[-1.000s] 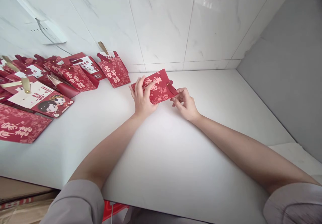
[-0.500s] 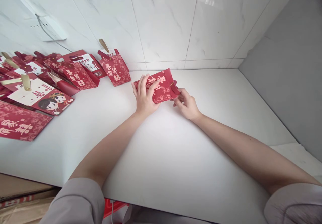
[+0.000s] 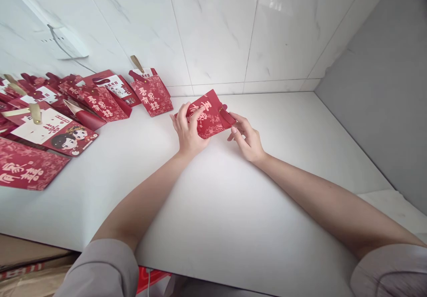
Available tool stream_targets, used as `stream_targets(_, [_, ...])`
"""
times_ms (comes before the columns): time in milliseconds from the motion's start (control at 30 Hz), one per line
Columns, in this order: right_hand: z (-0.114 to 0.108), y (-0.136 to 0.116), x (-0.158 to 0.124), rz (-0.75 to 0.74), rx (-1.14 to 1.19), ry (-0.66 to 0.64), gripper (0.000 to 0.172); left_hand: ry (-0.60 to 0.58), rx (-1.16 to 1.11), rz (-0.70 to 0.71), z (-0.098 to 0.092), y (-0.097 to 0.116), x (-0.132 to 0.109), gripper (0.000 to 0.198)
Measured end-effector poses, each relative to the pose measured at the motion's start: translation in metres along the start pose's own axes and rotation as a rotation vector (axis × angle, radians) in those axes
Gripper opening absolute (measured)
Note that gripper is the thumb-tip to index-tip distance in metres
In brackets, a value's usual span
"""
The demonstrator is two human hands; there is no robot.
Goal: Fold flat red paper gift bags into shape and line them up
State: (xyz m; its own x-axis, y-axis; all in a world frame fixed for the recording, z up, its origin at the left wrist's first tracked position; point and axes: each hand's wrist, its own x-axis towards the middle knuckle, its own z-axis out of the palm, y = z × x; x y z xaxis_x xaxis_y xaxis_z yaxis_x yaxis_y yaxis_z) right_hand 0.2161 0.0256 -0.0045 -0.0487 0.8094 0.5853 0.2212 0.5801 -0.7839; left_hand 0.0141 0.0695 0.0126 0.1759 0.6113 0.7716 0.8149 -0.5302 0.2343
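Note:
A red gift box (image 3: 213, 118) with pale printed characters lies tilted over the white table, in the middle of the view. My left hand (image 3: 191, 130) is wrapped over its left end, fingers across the printed face. At its right end, beside the folded top, is my right hand (image 3: 246, 138). The thumb and fingers of that hand are apart, with the fingertips close to or touching the box's right edge. A dark red round tab shows at the top fold of the box.
Another red box (image 3: 152, 94) with a gold loop stands against the tiled wall. Several more red boxes (image 3: 55, 130) crowd the table's left side. The white table (image 3: 213, 208) runs to a grey wall on the right. Cardboard (image 3: 30, 254) lies below the front edge.
My right hand has opened its fingers from their pinch at the box's folded end. The box and my left hand have shifted slightly left, and the box has turned a little.

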Motion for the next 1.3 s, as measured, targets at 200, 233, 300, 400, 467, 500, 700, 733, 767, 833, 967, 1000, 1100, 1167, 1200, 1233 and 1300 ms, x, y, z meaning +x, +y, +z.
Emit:
stream_targets(200, [0.001, 0.0053, 0.0029, 0.029, 0.037, 0.078, 0.033, -0.001, 0.027, -0.016, -0.0004, 0.0014, -0.0004, 0.074])
stream_targets(233, [0.0015, 0.0059, 0.003, 0.023, 0.036, 0.091, 0.032, 0.002, 0.027, -0.018, -0.0004, 0.0012, -0.0004, 0.075])
stream_targets(300, [0.0022, 0.0068, 0.0031, 0.019, 0.035, 0.111, 0.031, 0.007, 0.018, -0.021, -0.0003, 0.0006, -0.0007, 0.076])
stream_targets(400, [0.0026, 0.0075, 0.0035, 0.024, 0.037, 0.139, 0.03, -0.011, 0.015, -0.024, -0.0001, -0.0008, -0.0013, 0.077])
stream_targets(467, [0.0026, 0.0075, 0.0036, 0.017, 0.035, 0.148, 0.031, -0.024, 0.014, -0.022, 0.0001, -0.0016, -0.0016, 0.077])
stream_targets(500, [0.0026, 0.0073, 0.0036, 0.011, 0.033, 0.148, 0.033, -0.027, 0.011, -0.019, 0.0001, -0.0019, -0.0016, 0.078])
stream_targets(700, [0.0028, 0.007, 0.0028, -0.005, 0.037, 0.14, 0.036, -0.022, 0.016, 0.015, -0.0007, -0.0006, -0.0007, 0.077])
stream_targets(733, [0.0027, 0.0071, 0.0028, -0.002, 0.039, 0.138, 0.036, -0.023, 0.016, 0.016, -0.001, -0.0002, -0.0005, 0.076])
stream_targets(767, [0.0026, 0.0072, 0.0027, 0.001, 0.041, 0.136, 0.037, -0.028, 0.014, 0.015, -0.0013, 0.0002, -0.0003, 0.076])
stream_targets(833, [0.0024, 0.0073, 0.0025, 0.007, 0.043, 0.128, 0.038, -0.044, 0.012, 0.006, -0.0016, 0.0004, 0.0, 0.076])
stream_targets(967, [0.0026, 0.007, 0.0019, 0.013, 0.046, 0.105, 0.039, -0.051, 0.021, 0.002, -0.0012, -0.0006, 0.0002, 0.076])
stream_targets(1000, [0.0027, 0.0066, 0.0017, 0.016, 0.048, 0.1, 0.039, -0.047, 0.021, 0.004, -0.0011, -0.0009, 0.0003, 0.075])
stream_targets(1100, [0.0026, 0.0052, 0.0012, 0.039, 0.063, 0.093, 0.035, -0.042, 0.01, 0.005, -0.0015, -0.0005, 0.0006, 0.074])
stream_targets(1167, [0.0021, 0.0043, 0.0012, 0.052, 0.075, 0.099, 0.033, -0.047, -0.003, 0.005, -0.0022, 0.0005, 0.0007, 0.072])
stream_targets(1200, [0.0019, 0.004, 0.0014, 0.054, 0.08, 0.103, 0.031, -0.049, -0.006, 0.007, -0.0025, 0.001, 0.0007, 0.072])
stream_targets(1233, [0.0017, 0.0039, 0.0016, 0.053, 0.084, 0.107, 0.031, -0.047, -0.005, 0.012, -0.0027, 0.0015, 0.0006, 0.071])
stream_targets(1300, [0.0015, 0.004, 0.002, 0.053, 0.086, 0.112, 0.031, -0.038, 0.005, 0.033, -0.0027, 0.002, 0.0004, 0.072])
